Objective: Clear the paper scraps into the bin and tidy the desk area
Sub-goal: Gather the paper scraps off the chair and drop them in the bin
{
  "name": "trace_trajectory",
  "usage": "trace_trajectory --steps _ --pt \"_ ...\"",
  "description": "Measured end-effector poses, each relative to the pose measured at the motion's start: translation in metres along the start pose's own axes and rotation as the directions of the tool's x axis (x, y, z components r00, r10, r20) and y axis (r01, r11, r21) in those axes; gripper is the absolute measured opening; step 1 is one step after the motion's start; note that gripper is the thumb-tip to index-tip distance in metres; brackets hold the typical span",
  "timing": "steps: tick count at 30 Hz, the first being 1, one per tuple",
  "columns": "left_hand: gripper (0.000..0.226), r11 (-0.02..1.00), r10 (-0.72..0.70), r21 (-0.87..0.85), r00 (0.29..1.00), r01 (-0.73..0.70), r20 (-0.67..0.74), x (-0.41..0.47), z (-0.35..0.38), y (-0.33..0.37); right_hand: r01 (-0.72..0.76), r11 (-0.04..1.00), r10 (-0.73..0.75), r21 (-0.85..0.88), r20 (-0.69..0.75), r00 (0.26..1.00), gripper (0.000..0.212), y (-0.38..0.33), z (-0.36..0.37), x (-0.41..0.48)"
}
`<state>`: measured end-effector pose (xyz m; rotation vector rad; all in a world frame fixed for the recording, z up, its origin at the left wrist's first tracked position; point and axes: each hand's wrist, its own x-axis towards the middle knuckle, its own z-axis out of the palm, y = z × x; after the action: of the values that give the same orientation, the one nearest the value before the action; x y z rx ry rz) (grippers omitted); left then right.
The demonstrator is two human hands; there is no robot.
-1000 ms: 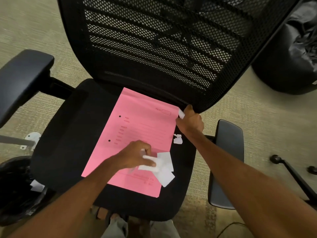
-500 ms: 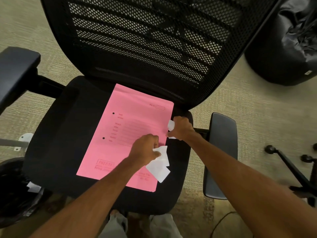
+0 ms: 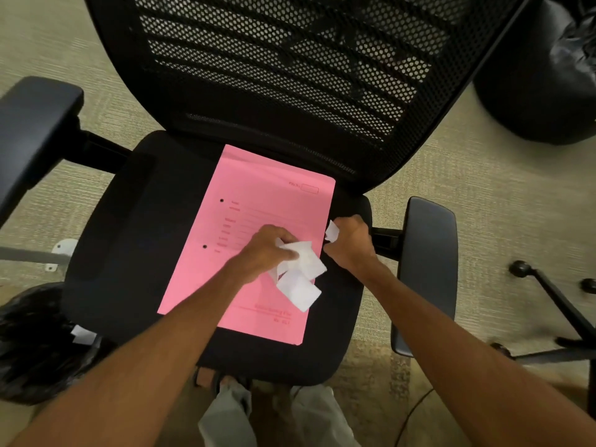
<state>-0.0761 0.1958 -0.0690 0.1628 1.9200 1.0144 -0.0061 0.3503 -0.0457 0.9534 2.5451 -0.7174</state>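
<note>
A pink file folder [image 3: 258, 201] lies flat on the black office chair seat [image 3: 135, 246]. My left hand [image 3: 267, 250] is closed over a bunch of white paper scraps [image 3: 301, 275] that hang from it above the folder's right edge. My right hand [image 3: 350, 243] is just to the right, at the folder's edge, pinching a small white scrap [image 3: 331, 232]. A black bin with a bag liner [image 3: 35, 343] stands on the floor at the lower left, with a white scrap [image 3: 80, 333] on its rim.
The chair's mesh backrest [image 3: 290, 69] rises behind the seat, with armrests at left [image 3: 35, 124] and right [image 3: 429, 262]. A second black bagged bin [image 3: 541, 82] stands at the upper right. Another chair's wheeled base [image 3: 554, 304] is on the carpet at right. My legs show below the seat.
My right hand drew back from the folder's top right corner to its right edge, picking up small scraps there. My left hand gathered the larger scraps and lifted them toward the right hand.
</note>
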Motion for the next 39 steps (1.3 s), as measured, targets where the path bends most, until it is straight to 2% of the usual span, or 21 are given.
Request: trace_trajectory --steps 5,7,10,14,21,28,32,39 --pt "0.014 0.967 -0.099 -0.249 0.985 0.062 -0.139 0.001 -0.028 -0.009 0.126 0.987 -0.122 0.098 -0.045 0.992 0.037 -0.011 0.010 -0.015" --pt "0.013 0.936 -0.113 -0.349 0.977 0.045 -0.178 -0.001 -0.038 -0.015 0.169 0.977 -0.170 0.130 -0.005 0.985 0.038 -0.016 0.017 -0.016" --pt "0.014 0.879 -0.155 -0.477 0.956 0.017 -0.251 -0.003 -0.052 -0.021 0.161 0.970 -0.174 0.182 0.056 0.983 0.047 -0.026 0.029 -0.014" --pt "0.014 0.817 -0.189 -0.576 0.927 -0.035 -0.324 -0.004 -0.064 -0.026 0.184 0.980 -0.193 0.081 0.122 0.974 0.059 -0.042 0.044 -0.010" --pt "0.014 0.795 -0.193 -0.600 0.897 -0.095 -0.397 -0.010 -0.080 -0.036 0.281 0.957 -0.272 -0.067 0.114 0.955 0.053 -0.067 0.051 -0.001" --pt "0.016 0.775 -0.151 -0.573 0.801 -0.268 -0.579 -0.035 -0.114 -0.060 0.298 0.945 -0.318 0.135 0.161 0.934 0.050 -0.104 0.057 0.002" --pt "0.016 0.762 -0.213 -0.583 0.740 -0.282 -0.638 -0.055 -0.136 -0.086 0.381 0.913 -0.403 0.143 0.184 0.896 0.031 -0.138 0.072 -0.006" --pt "0.012 0.625 -0.405 -0.688 0.601 -0.368 -0.689 -0.094 -0.167 -0.145 0.565 0.815 -0.580 0.130 0.190 0.792 0.032 -0.210 0.105 -0.034"
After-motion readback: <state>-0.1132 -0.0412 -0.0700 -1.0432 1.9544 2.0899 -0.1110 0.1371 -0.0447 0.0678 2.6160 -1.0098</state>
